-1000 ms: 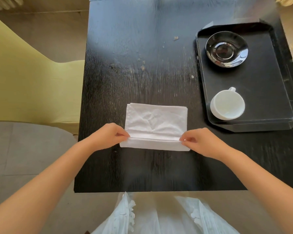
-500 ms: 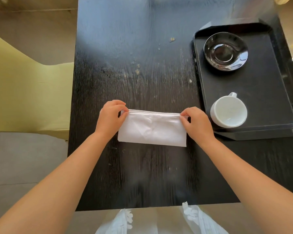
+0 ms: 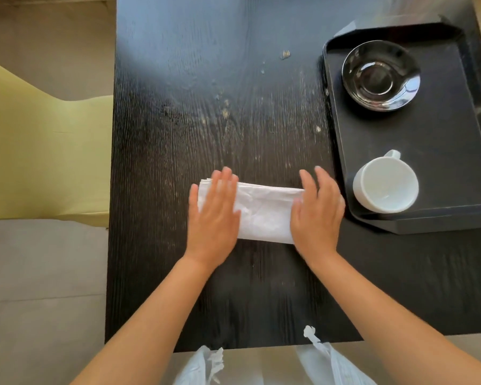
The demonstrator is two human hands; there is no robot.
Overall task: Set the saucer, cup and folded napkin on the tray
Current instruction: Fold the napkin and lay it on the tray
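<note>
Both hands have gone from pinching the far corners of the napkin (image 3: 264,211) to lying flat on top of it, and the fold is now closed into a narrow strip. Left hand (image 3: 215,211) is spread palm-down over the left end of the napkin, fingers together and pointing toward the far edge of the table (image 3: 195,93), pressing the cloth. Right hand (image 3: 317,209) is spread palm-down over the right end, same way, gripping nothing. Both slightly motion-blurred.

Napkin is white, folded, layered edges showing at its far left corner. It lies on the table toward the near edge, roughly mid-width, just beside the left rim of the tray (image 3: 336,151) but not on it.

Tray is black and rectangular, sitting at the right edge of the table. Saucer (image 3: 381,75) is black and glossy, in the tray's far left corner area. Cup (image 3: 385,188) is white, upright, empty, handle pointing to the far side, at the tray's near left corner, well apart from the saucer. Cup is near the right hand, not touching.

Table is black wood grain with pale specks and smears across the middle. Yellow-green chair (image 3: 39,151) stands off the left edge.
</note>
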